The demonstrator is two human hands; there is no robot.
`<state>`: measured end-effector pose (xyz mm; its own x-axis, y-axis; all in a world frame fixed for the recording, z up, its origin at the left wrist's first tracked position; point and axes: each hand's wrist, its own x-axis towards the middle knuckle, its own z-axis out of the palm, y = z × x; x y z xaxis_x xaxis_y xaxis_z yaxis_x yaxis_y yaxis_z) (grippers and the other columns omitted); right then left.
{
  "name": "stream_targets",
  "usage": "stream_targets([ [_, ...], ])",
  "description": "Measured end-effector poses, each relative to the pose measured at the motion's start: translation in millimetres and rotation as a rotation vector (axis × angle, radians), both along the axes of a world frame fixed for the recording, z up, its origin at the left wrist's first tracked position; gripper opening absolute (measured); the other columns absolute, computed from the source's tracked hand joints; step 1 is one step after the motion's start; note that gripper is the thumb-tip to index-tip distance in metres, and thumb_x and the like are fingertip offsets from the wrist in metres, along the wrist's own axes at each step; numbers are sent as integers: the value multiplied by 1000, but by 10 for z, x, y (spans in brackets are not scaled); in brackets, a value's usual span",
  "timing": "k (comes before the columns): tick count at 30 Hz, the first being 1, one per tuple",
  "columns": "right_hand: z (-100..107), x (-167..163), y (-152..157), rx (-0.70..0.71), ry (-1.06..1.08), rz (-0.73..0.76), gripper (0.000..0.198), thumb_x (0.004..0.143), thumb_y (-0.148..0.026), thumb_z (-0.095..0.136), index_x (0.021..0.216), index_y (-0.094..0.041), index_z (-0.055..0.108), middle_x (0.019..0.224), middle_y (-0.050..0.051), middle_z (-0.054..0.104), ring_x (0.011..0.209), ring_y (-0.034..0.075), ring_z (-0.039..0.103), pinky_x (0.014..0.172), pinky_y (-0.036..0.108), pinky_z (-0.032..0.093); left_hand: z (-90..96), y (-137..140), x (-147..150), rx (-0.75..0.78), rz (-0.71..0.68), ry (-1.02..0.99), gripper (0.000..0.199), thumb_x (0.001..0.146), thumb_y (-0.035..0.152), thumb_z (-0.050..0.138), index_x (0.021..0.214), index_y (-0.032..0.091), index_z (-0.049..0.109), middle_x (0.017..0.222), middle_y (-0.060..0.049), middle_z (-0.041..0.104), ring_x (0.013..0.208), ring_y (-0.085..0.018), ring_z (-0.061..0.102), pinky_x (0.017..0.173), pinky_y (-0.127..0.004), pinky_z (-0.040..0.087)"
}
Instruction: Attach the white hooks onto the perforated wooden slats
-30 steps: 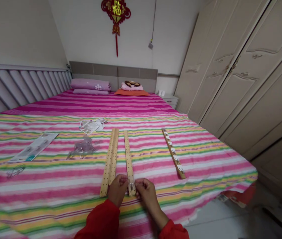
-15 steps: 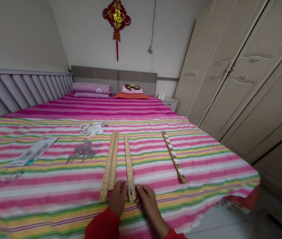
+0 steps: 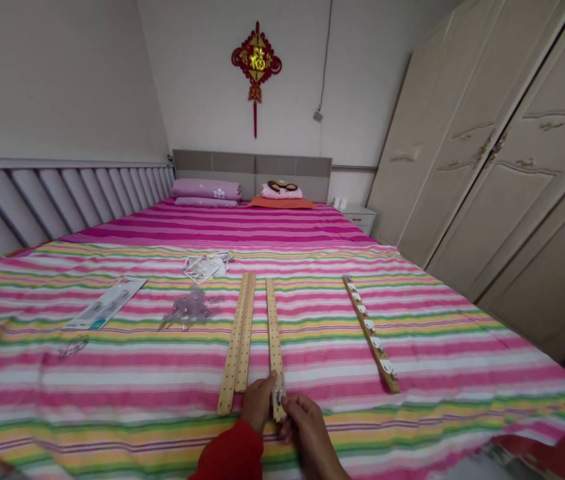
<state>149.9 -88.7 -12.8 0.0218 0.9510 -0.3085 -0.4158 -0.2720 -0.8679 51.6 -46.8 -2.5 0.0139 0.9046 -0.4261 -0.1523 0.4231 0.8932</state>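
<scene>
A narrow wooden strip with rows of holes (image 3: pixel 273 327) lies lengthwise on the striped cloth, its near end between my hands. On that end sits a small clear and metallic hook (image 3: pixel 278 395), partly covered by fingers. My left hand (image 3: pixel 257 402) is closed at the strip's left edge, thumb and finger pressed against it. From the right, my right hand (image 3: pixel 307 421) has its fingers curled and pinched at the hook. Left of my left hand lie a longer perforated strip (image 3: pixel 231 360) and a shorter perforated strip (image 3: pixel 245 340), side by side and touching.
To the right lies a wooden strip bearing several white hooks (image 3: pixel 370 327). On the left are a pile of small clear bags (image 3: pixel 192 308), opened packaging (image 3: pixel 207 267), a long packaged card (image 3: pixel 107 303) and a wire-like loop (image 3: pixel 72 347). Wardrobes (image 3: pixel 492 147) stand along the right.
The whole view has shifted, so everything appears farther right and lower. My left fingers have moved slightly up along the strip; my right fingers now reach onto the hook.
</scene>
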Motion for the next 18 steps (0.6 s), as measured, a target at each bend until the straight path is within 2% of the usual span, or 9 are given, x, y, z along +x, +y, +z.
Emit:
stream_targets([
  [4, -1, -54, 35, 32, 26, -28, 46, 54, -57, 76, 58, -15, 57, 35, -3, 51, 29, 7, 41, 33, 17, 27, 71, 1, 23, 61, 122, 116, 50, 54, 67, 64, 48, 20, 48, 44, 2, 48, 44, -13, 46, 44, -27, 37],
  [8, -50, -78, 85, 21, 3, -47, 47, 52, -58, 77, 56, -15, 56, 33, -4, 49, 28, 6, 37, 33, 17, 24, 129, 10, 28, 101, 168, 142, 52, 54, 70, 61, 45, 21, 46, 43, 2, 47, 44, -13, 45, 46, -27, 38],
  [10, -87, -84, 80, 18, 18, -45, 47, 52, -57, 77, 57, -15, 57, 34, -4, 50, 29, 6, 38, 34, 18, 24, 140, 4, 12, 72, 114, 102, 55, 53, 74, 58, 46, 21, 47, 44, 1, 48, 44, -13, 45, 45, -27, 37],
  [12, -118, -91, 52, 22, 40, -40, 46, 54, -56, 77, 60, -15, 59, 36, -3, 51, 32, 7, 40, 35, 18, 25, 135, -38, -12, 16, 4, 10, 58, 56, 78, 53, 49, 20, 49, 45, 0, 50, 44, -13, 47, 45, -27, 36],
  [15, -149, -93, -4, 25, 66, -10, 44, 57, -56, 76, 65, -15, 63, 39, -2, 53, 34, 8, 43, 37, 18, 28, 103, -189, -87, -98, -126, -120, 65, 61, 83, 40, 56, 20, 54, 48, -2, 54, 46, -15, 53, 46, -27, 39],
  [18, -166, -61, -41, 20, 42, 27, 46, 58, -59, 75, 67, -15, 63, 41, -1, 54, 34, 10, 45, 36, 20, 30, 118, -358, -307, -140, -214, -73, 61, 61, 80, 47, 62, 20, 60, 61, -6, 64, 52, -17, 59, 46, -27, 41],
])
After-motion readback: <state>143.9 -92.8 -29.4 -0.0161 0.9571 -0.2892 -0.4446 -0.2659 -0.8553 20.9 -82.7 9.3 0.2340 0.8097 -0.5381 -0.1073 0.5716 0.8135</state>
